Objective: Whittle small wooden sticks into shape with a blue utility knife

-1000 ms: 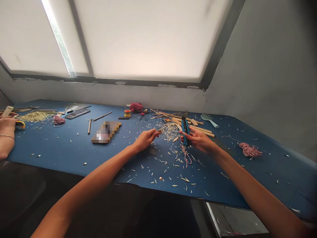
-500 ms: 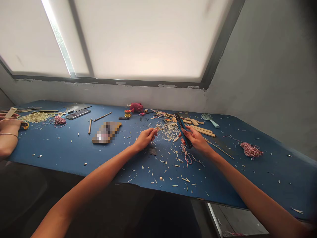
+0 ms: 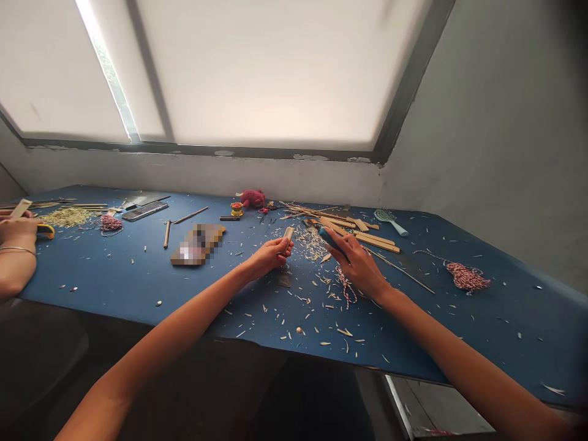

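Observation:
My left hand [image 3: 274,253] is closed around a short, flat strip of pale wood [image 3: 288,233], whose end sticks up past the fingers. To its right, my right hand [image 3: 359,263] grips a dark blue utility knife [image 3: 331,240], mostly covered by the palm and fingers; its blade cannot be made out. The knife and the wood strip are apart. Pale wood shavings [image 3: 313,245] are heaped between and beyond both hands. A red-and-white twisted cord [image 3: 345,286] lies on the blue table [image 3: 193,300] beneath my right hand.
Behind my right hand lie wooden sticks and flat slats [image 3: 376,241]. A mint hairbrush [image 3: 392,223] and a cord bundle [image 3: 466,277] are farther right. Leftward are a pouch [image 3: 198,245], a phone [image 3: 145,211] and a co-worker's hand [image 3: 17,236] near a yellow-handled tool [image 3: 46,231]. A red plush toy [image 3: 252,198] sits at the back.
My right hand has turned over, so the knife that stood upright now points away and lies mostly under the hand. My left hand has tilted, showing more of the wood strip.

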`<move>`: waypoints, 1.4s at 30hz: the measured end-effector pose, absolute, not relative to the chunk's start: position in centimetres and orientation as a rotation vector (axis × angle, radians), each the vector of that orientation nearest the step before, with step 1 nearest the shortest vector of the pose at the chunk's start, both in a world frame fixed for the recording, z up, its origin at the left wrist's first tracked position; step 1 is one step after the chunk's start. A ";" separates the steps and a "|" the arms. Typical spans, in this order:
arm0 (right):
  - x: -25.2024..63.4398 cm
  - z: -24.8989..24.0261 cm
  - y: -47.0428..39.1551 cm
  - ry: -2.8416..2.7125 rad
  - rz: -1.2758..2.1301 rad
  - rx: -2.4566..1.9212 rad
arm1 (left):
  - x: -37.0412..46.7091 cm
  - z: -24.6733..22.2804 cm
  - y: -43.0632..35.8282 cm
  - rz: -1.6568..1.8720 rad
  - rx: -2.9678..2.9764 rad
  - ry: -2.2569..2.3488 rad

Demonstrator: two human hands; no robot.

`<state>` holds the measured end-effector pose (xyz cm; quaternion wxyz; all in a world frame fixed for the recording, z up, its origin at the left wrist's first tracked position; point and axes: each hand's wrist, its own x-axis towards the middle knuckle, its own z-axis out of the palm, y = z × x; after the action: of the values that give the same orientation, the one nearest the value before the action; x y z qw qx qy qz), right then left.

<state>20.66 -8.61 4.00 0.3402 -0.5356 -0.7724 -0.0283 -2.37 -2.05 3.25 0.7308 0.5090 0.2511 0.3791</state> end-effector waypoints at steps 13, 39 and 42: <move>19.3 3.1 -8.7 -2.234 -0.471 -1.509 | -2.2 3.5 -2.1 0.636 0.827 0.352; 22.7 3.0 -7.4 -1.965 -0.429 -1.676 | -2.3 4.5 -2.5 0.634 0.756 0.341; 22.3 3.5 -7.9 -1.950 -0.377 -1.609 | -2.0 3.7 -2.1 0.667 0.831 0.387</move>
<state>22.35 -7.86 3.52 0.2887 -0.6026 -0.7305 -0.1412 -1.98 -2.07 3.68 0.8436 0.3935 0.1833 0.3160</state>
